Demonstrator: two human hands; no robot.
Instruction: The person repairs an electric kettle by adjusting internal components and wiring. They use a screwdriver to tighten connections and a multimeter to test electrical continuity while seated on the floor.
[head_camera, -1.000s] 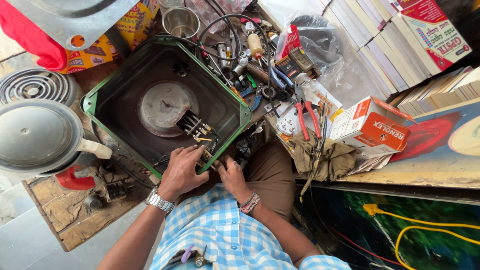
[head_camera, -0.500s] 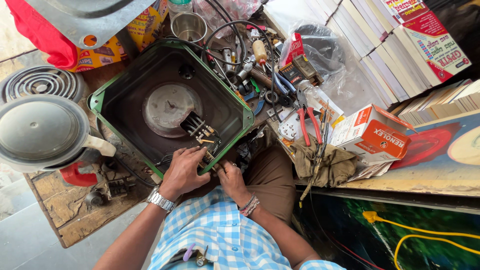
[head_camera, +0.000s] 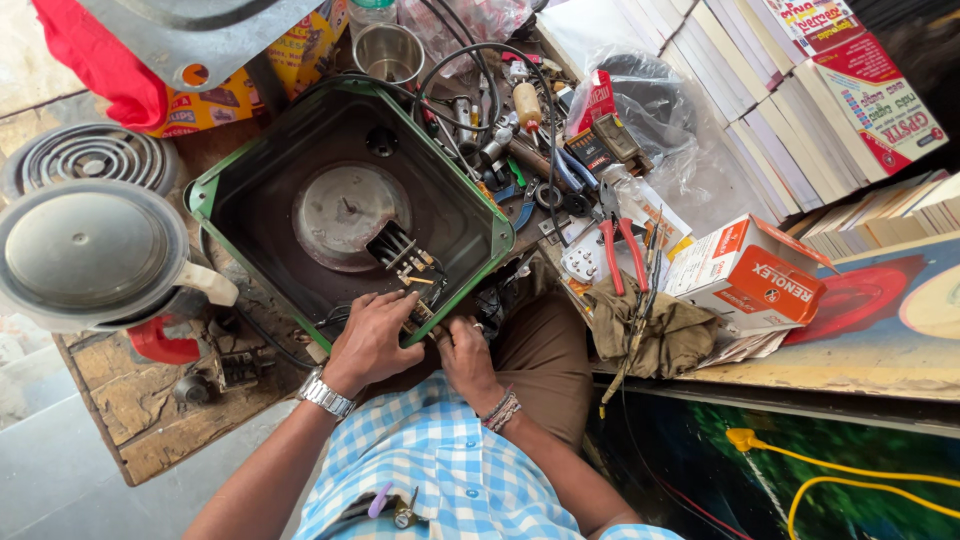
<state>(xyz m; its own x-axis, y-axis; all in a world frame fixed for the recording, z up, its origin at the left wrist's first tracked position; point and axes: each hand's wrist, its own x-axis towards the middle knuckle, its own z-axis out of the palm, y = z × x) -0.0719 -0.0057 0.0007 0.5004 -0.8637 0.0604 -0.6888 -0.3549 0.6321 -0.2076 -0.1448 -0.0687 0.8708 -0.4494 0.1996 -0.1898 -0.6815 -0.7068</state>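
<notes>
I am resting my left hand (head_camera: 372, 340) on the near rim of the green casing (head_camera: 215, 200), fingers curled loosely over the edge beside the terminal block (head_camera: 405, 262), though I cannot tell whether they are pinching anything. My right hand (head_camera: 465, 352) is pressing against the casing's near corner from outside, fingers bunched together, and what they are gripping is hidden. The casing is lying open-side up on my lap and the wooden board (head_camera: 130, 410), with the kettle (head_camera: 90, 255) just to its left and the red pliers (head_camera: 620, 255) lying well off to the right.
</notes>
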